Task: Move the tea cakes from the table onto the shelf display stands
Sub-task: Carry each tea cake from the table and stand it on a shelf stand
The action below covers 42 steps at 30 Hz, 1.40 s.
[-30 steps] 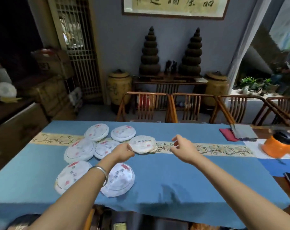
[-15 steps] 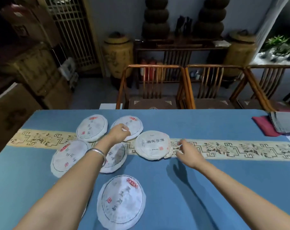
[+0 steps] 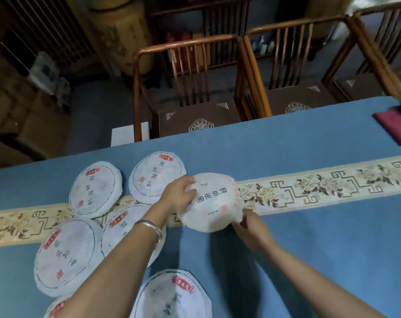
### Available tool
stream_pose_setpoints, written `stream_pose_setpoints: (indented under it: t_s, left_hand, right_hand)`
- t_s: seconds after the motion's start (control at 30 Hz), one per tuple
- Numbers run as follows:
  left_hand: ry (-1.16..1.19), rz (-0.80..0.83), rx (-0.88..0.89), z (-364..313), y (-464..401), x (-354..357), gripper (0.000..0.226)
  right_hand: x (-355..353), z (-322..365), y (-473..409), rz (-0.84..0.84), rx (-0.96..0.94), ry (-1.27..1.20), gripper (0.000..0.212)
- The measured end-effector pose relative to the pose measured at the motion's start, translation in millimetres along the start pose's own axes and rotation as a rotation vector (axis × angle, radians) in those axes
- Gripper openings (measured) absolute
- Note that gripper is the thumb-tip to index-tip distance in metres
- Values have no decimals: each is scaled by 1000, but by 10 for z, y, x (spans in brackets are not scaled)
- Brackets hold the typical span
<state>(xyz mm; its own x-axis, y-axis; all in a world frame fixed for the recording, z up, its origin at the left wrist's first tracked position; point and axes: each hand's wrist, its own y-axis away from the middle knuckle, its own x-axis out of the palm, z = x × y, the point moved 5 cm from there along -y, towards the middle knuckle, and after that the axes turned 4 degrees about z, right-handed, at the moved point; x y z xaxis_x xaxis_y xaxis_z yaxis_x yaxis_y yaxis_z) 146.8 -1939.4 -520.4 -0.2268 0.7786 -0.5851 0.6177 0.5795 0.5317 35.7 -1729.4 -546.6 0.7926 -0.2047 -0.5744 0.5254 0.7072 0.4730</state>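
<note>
- On the patterned cream runner strip [image 3: 309, 189] across the blue-clothed table [image 3: 286, 145] sits the round white paper-wrapped tea cake with dark lettering [image 3: 212, 203], rightmost of the group and held by both hands.
- Left hand [image 3: 180, 197] lies on the cake's left rim, fingers curled over the wrapper's top edge, thumb side hidden; looks like a grip on the rim.
- Right hand [image 3: 252, 228] is at the near-right edge, fingertips tucked under or against the loose paper; closed pinch or not, cannot tell for sure.
- Probably two-handed because the wrapper is loose and crinkly, so opposite-side support keeps the disc level; judged to be the pick-up step.
- Cake seems tilted slightly or just off the cloth; contact underneath unclear.
- Six other white wrapped tea cakes with red labels [image 3: 96, 191] lie flat to the left and front, some overlapping, one partly beneath the left forearm with its silver bangle [image 3: 151, 227].
- Shelf display stands not in view.
- Beyond the far table edge stand wooden slat-back chairs with brown cushions [image 3: 194, 88]; a magenta cloth [image 3: 394, 125] lies at the right edge.
</note>
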Motion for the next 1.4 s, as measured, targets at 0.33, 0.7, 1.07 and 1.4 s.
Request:
stream_pose_setpoints:
  t_s: [0.33,0.7,1.07,1.4]
  left_hand:
    - [-395,100,-164,23,-560,340,94]
    - [-220,129,-237,195,-400,398,93]
    - [200,45,-217,431,-13,518,97]
    - [569,-66,-36,179,609,400,72]
  right_hand:
    - [352,-43,-156,-82,165,-549,33]
    - [486,-143,-147,-173,201,-1162,47]
    - [501,-217,-106,-148,181,-1127,45]
    - [124,19,129,-62,19,-1015,32]
